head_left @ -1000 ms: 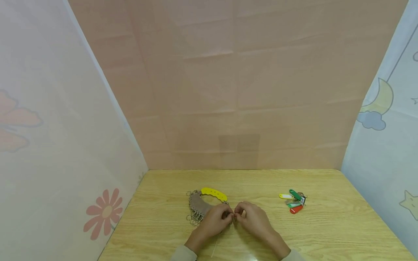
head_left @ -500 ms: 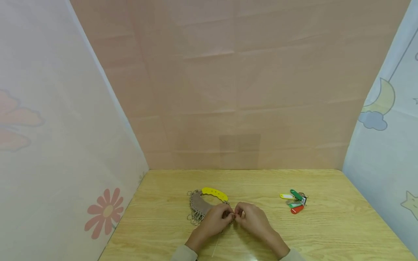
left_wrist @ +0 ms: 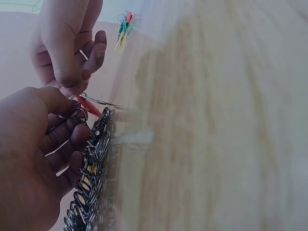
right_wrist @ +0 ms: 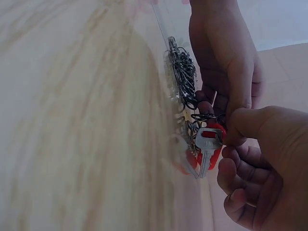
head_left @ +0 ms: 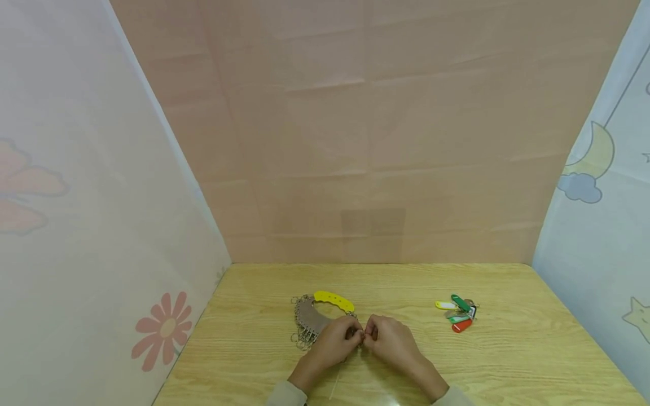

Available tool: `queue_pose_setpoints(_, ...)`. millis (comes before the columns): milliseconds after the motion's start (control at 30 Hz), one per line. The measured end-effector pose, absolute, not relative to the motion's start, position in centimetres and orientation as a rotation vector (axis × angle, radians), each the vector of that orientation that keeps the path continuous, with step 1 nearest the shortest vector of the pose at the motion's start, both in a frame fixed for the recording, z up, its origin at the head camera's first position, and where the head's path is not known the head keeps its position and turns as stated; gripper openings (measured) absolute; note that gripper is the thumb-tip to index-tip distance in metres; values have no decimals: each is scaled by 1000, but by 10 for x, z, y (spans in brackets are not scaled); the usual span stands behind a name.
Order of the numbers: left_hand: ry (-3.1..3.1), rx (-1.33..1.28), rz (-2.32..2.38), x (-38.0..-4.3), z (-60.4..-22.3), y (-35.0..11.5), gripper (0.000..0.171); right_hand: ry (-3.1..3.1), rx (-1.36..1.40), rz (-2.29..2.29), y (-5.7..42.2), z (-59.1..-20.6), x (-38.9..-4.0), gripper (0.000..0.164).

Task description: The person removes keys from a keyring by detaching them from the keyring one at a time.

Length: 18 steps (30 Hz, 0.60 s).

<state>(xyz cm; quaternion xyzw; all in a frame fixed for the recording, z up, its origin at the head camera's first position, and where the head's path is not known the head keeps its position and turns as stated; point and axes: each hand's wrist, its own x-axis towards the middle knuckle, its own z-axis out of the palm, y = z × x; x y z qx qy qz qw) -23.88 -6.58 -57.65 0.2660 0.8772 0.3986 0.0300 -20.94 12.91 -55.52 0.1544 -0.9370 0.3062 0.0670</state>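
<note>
A crescent-shaped grey plate (head_left: 307, 314) lies on the table, with a yellow strip (head_left: 332, 300) along its far side and many metal rings along its edge. My left hand (head_left: 332, 339) overlaps its near right end and pinches a metal ring (left_wrist: 77, 113) of it. Fingertip to fingertip with it, my right hand (head_left: 395, 341) pinches the small ring of a silver key (right_wrist: 209, 140). A red key tag (right_wrist: 217, 129) hangs with that key, behind it in the right wrist view. The pinched ring of the key is mostly hidden by the fingertips.
To the right lies a bunch of key tags in green (head_left: 460, 303), yellow (head_left: 446, 305) and red (head_left: 461, 326), with keys among them. The wood-grain table (head_left: 528, 361) ends at a pinkish back wall (head_left: 457, 169), with pale patterned sheets at both sides.
Both hands stay at the same spot, with only tiny shifts of the fingertips against each other. The plate and the tag bunch have not moved on the table.
</note>
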Motion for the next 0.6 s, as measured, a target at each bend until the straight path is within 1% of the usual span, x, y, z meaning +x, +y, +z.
queue_pose_setpoints(267, 2710, 831, 1226, -239, -577, -66, 9, -2824, 417, 930, 128, -555, -208, 20)
queue_pose_setpoints(600, 2712, 873, 1230, -239, -577, -66, 9, -2809, 446, 942, 127, -557, -209, 21)
